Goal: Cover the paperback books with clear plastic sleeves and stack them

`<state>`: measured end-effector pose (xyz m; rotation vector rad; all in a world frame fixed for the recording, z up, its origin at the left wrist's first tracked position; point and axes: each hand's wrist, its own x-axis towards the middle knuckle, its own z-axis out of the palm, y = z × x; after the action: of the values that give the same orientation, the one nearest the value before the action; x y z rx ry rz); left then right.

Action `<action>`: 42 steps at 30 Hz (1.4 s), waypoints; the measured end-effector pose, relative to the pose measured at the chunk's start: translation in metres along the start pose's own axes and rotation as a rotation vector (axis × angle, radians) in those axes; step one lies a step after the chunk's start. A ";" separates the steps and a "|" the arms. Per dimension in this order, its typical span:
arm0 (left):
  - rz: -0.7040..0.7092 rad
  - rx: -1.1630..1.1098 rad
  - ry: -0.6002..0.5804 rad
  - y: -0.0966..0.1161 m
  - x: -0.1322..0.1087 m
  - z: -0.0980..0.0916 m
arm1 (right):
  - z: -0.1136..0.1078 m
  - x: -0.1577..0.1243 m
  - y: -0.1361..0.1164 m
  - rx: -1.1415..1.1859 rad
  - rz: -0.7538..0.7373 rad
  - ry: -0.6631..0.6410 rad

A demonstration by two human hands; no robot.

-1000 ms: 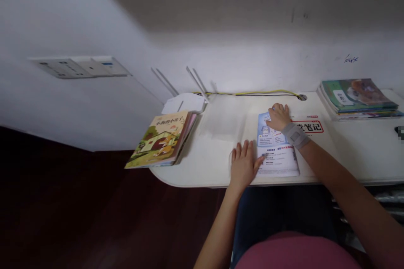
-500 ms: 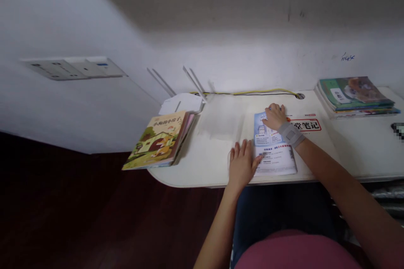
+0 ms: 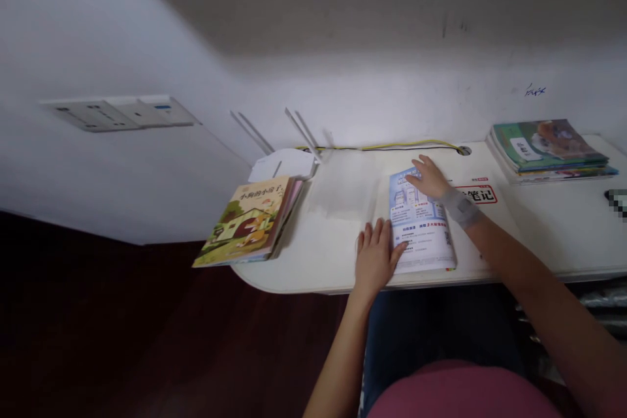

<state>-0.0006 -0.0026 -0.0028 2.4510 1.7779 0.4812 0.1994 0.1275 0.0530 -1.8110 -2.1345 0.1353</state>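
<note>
A white book (image 3: 490,215) with a red-framed title lies on the desk in front of me. Over its left part lies a blue and white printed flap (image 3: 421,241) with a rounded fold on its right side. My left hand (image 3: 376,258) rests flat with fingers apart at the flap's left edge, thumb on the print. Beside it a translucent plastic sheet (image 3: 343,186) spreads leftward. At the flap's top right corner is my right hand (image 3: 431,179), fingers stretched out; it wears a grey wristband (image 3: 462,207). Whether its fingertips touch the flap is unclear.
A stack of picture books (image 3: 245,222) overhangs the left end of the white desk (image 3: 279,281). Behind it stands a white router (image 3: 284,164) with antennas. Another book stack (image 3: 551,147) lies at the back right. A yellow cable (image 3: 392,145) runs along the wall.
My right hand has shifted slightly and its fingers have straightened, uncovering more of the flap's blue top. The left hand stays in place. The view has moved a little.
</note>
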 end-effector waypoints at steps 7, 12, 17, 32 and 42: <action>0.006 -0.057 0.041 -0.002 0.000 0.003 | 0.005 -0.054 0.031 0.162 -0.177 -0.130; -0.001 -0.092 0.057 -0.005 0.000 0.005 | 0.012 -0.060 0.019 0.109 -0.189 -0.149; 0.004 -0.093 0.069 -0.006 -0.001 0.006 | 0.008 -0.058 0.019 0.021 -0.198 -0.198; -0.005 -0.068 0.014 -0.006 -0.003 -0.002 | 0.021 -0.053 0.009 0.100 -0.082 -0.067; 0.028 -0.159 0.085 -0.014 -0.005 0.000 | 0.023 -0.134 0.001 0.329 -0.064 0.013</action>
<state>-0.0145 -0.0025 -0.0073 2.3832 1.6660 0.7107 0.2110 0.0003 0.0056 -1.5492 -2.0184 0.4305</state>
